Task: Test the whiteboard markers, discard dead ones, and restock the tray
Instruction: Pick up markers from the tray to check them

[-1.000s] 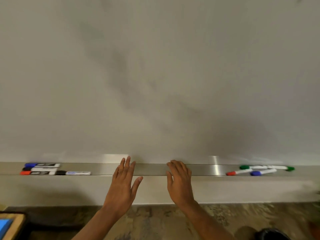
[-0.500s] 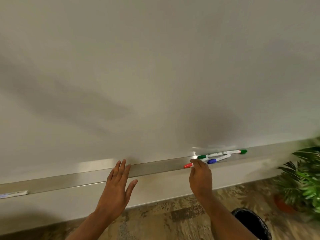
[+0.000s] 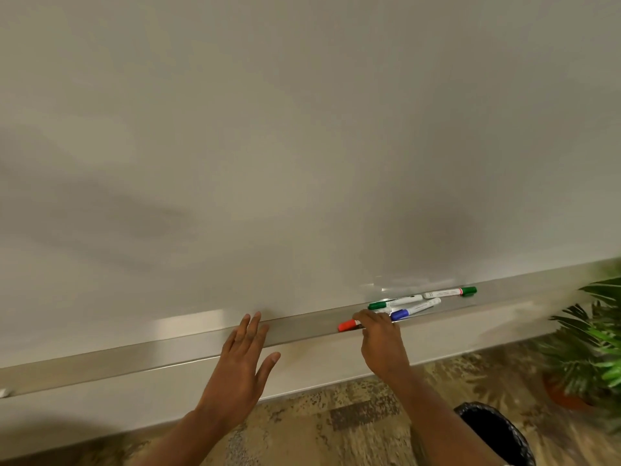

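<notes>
A blank whiteboard [image 3: 302, 129] fills most of the head view, with a long metal tray [image 3: 134, 358] along its lower edge. At the tray's right part lie a red-capped marker [image 3: 347, 325], a blue-capped marker [image 3: 415, 309] and two green-capped markers [image 3: 395, 302] [image 3: 450, 292]. My right hand [image 3: 379, 338] is on the red marker, its fingers curled over the white barrel so that only the red cap shows. My left hand [image 3: 245, 351] hovers flat with straight fingers just in front of the tray, left of the markers, and holds nothing.
A black-lined bin [image 3: 494, 435] stands on the patterned floor below my right forearm. A potted green plant [image 3: 591, 348] is at the right edge. The end of another marker [image 3: 3, 393] peeks in at the tray's far left.
The view has swung right, so the left-hand group of markers has left the frame. My right hand moved right along the tray and closed over the red marker. My left hand stayed open.
</notes>
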